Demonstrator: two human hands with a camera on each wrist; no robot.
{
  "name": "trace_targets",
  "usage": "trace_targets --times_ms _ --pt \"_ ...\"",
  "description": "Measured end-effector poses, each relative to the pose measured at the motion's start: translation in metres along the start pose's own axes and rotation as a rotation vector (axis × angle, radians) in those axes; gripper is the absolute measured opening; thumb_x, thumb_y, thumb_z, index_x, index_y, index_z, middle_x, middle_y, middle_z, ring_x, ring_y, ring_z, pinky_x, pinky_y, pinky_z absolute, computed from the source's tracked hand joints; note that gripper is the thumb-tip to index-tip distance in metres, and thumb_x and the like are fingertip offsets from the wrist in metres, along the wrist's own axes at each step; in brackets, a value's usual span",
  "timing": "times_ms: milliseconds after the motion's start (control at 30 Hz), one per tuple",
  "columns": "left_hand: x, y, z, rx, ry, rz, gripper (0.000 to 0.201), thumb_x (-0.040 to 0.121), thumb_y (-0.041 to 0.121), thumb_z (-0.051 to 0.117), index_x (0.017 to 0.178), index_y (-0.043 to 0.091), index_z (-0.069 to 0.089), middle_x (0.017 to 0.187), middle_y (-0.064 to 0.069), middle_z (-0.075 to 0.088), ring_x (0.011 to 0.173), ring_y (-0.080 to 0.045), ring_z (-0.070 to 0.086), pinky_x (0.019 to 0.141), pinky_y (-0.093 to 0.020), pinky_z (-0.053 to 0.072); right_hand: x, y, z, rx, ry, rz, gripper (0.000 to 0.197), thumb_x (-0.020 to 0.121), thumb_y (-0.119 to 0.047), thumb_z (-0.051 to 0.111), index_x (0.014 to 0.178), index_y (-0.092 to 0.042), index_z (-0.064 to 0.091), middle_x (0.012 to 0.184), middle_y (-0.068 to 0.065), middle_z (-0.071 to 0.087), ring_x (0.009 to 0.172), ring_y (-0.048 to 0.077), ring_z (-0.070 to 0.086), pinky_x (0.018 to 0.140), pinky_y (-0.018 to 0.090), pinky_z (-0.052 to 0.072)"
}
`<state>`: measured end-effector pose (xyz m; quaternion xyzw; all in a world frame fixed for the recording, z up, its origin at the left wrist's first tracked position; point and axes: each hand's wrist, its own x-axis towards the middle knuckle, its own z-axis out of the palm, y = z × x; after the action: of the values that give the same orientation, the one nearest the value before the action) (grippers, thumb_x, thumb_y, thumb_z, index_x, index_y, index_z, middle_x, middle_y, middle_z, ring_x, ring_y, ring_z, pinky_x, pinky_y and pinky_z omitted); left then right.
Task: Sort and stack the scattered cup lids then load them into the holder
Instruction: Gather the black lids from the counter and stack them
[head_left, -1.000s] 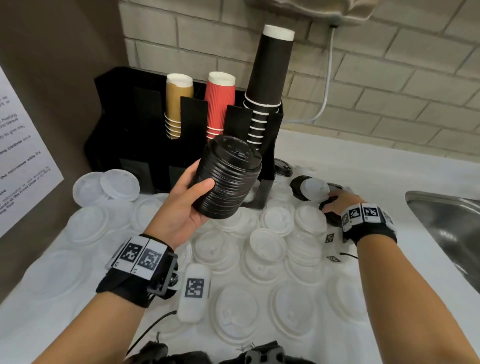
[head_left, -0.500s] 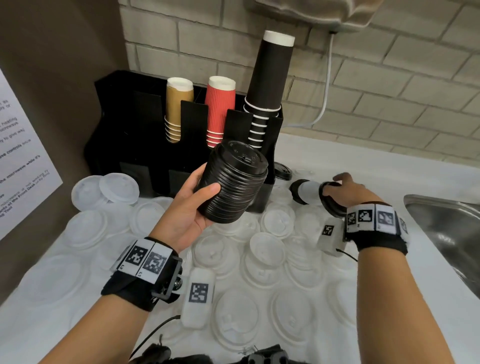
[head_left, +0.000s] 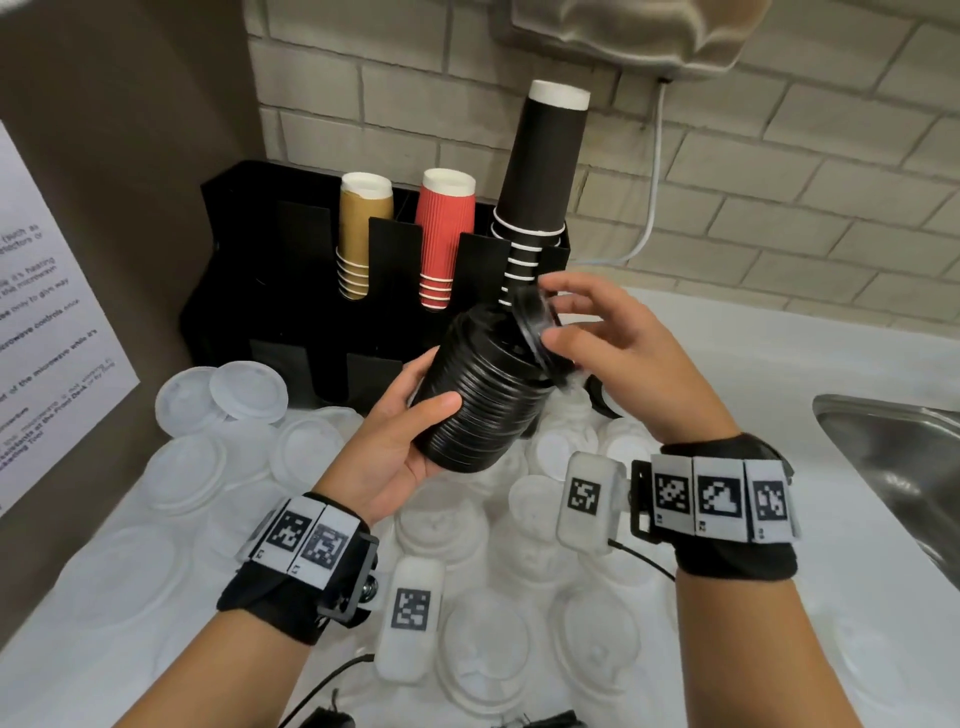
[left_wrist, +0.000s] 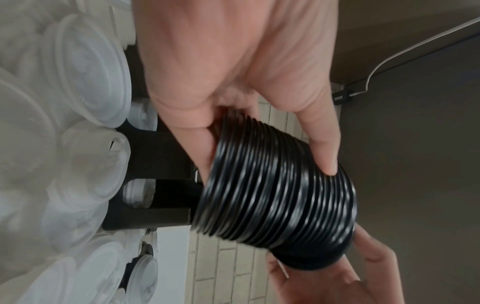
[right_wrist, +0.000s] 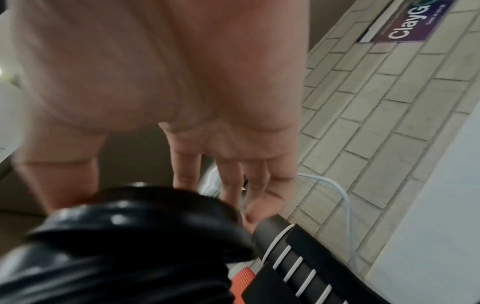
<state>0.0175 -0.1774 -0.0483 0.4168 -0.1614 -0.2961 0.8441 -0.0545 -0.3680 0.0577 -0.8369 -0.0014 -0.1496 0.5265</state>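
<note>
My left hand (head_left: 400, 447) grips the black lid stack (head_left: 483, 395); my right hand (head_left: 618, 358) pinches a tilted black lid (head_left: 532, 325) on top

The lid (head_left: 531, 325) in the right hand (head_left: 618, 358) is motion-blurred — its seating on the stack (head_left: 483, 395) unclear; the sink (head_left: 893, 467) is cut by the edge, the notice (head_left: 47, 312) too small to read

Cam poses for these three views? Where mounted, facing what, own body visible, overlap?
Head: on the head, looking down at counter; both forearms, left hand, right hand.
Left wrist: along the palm at the black lid stack.
Right wrist: along the fingers at the stack top, cup holder.
All share the stack.
</note>
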Motion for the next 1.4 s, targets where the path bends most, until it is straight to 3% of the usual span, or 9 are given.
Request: trace_targets --times_ms 133,233,500,767,900,1033,1133,1267,1400 --pt "-0.001 -0.002 -0.001 0.026 -0.043 -0.038 0.053 0.075 0.013 0.065 0.125 0.031 0.06 0.118 -0.002 0.068 0.101 -0.019 0.069 0.07 -0.034 0.058 0.002 -0.001 0.002 -0.065 -0.072 -0.021 0.043 0.077 -0.019 0.072 0.115 -0.036 0.062 0.116 -0.006 0.065 0.105 0.005 0.06 0.09 0.02 0.044" --pt "-0.001 -0.004 -0.001 0.014 -0.046 -0.042 0.048 0.074 0.014 0.067 0.119 0.034 0.065 0.117 -0.002 0.068 0.1 -0.018 0.07 0.069 -0.033 0.058 0.0 -0.004 0.005 -0.068 -0.102 -0.034 0.047 0.07 -0.025 0.069 0.113 -0.042 0.06 0.115 -0.009 0.064 0.104 0.001 0.058 0.083 0.019 0.045" --pt "0.001 -0.005 0.004 0.005 -0.032 -0.048 0.053 0.076 0.016 0.065 0.127 0.03 0.059 0.118 -0.004 0.068 0.103 -0.019 0.069 0.071 -0.034 0.059 -0.001 -0.005 0.007 -0.086 -0.072 -0.067 0.052 0.065 -0.025 0.072 0.113 -0.041 0.059 0.115 -0.008 0.059 0.1 0.001 0.053 0.08 0.022 0.045" --pt "0.004 -0.008 0.007 0.039 -0.035 -0.032 0.055 0.078 0.018 0.063 0.131 0.028 0.055 0.117 -0.001 0.069 0.104 -0.018 0.068 0.073 -0.033 0.059 -0.004 -0.003 0.007 -0.085 -0.073 -0.103 0.053 0.07 -0.022 0.074 0.118 -0.034 0.057 0.117 -0.008 0.057 0.097 -0.008 0.054 0.077 0.009 0.043" --pt "0.007 -0.007 0.008 0.011 -0.022 -0.009 0.064 0.078 0.019 0.064 0.14 0.025 0.048 0.128 -0.005 0.065 0.114 -0.023 0.064 0.08 -0.035 0.059 -0.007 0.006 0.001 -0.05 0.021 -0.134 0.058 0.07 -0.045 0.076 0.122 -0.047 0.051 0.127 -0.016 0.051 0.114 -0.007 0.047 0.082 0.009 0.042" --pt "0.013 0.001 0.005 -0.009 -0.002 0.058 0.075 0.074 0.023 0.068 0.144 0.018 0.043 0.132 -0.007 0.062 0.117 -0.024 0.062 0.081 -0.037 0.058 0.002 0.045 -0.041 0.075 0.426 0.061 0.049 0.078 -0.045 0.07 0.123 -0.042 0.051 0.132 -0.009 0.05 0.118 0.009 0.05 0.079 0.019 0.043" --pt "0.016 0.01 0.002 -0.004 -0.007 0.113 0.079 0.072 0.026 0.07 0.145 0.016 0.042 0.133 -0.008 0.061 0.119 -0.025 0.061 0.083 -0.037 0.058 0.007 0.088 -0.092 0.042 0.657 0.445 0.053 0.083 -0.041 0.065 0.131 -0.031 0.047 0.136 0.004 0.048 0.112 0.019 0.049 0.082 0.03 0.041" --pt "0.017 0.019 -0.004 0.021 -0.006 0.16 0.07 0.08 0.027 0.064 0.146 0.017 0.041 0.14 -0.01 0.055 0.127 -0.027 0.055 0.089 -0.038 0.056 0.005 0.132 -0.144 -0.239 0.607 0.849 0.056 0.088 -0.043 0.054 0.135 -0.012 0.05 0.133 0.017 0.052 0.101 0.03 0.05 0.082 0.035 0.036" --pt "0.017 0.022 -0.005 0.054 -0.007 0.198 0.064 0.085 0.025 0.058 0.146 0.017 0.04 0.142 -0.011 0.053 0.128 -0.027 0.055 0.09 -0.037 0.056 -0.015 0.155 -0.155 -0.711 0.324 0.817 0.024 0.094 -0.035 0.053 0.115 -0.024 0.058 0.121 0.019 0.058 0.09 0.033 0.056 0.075 0.032 0.04"
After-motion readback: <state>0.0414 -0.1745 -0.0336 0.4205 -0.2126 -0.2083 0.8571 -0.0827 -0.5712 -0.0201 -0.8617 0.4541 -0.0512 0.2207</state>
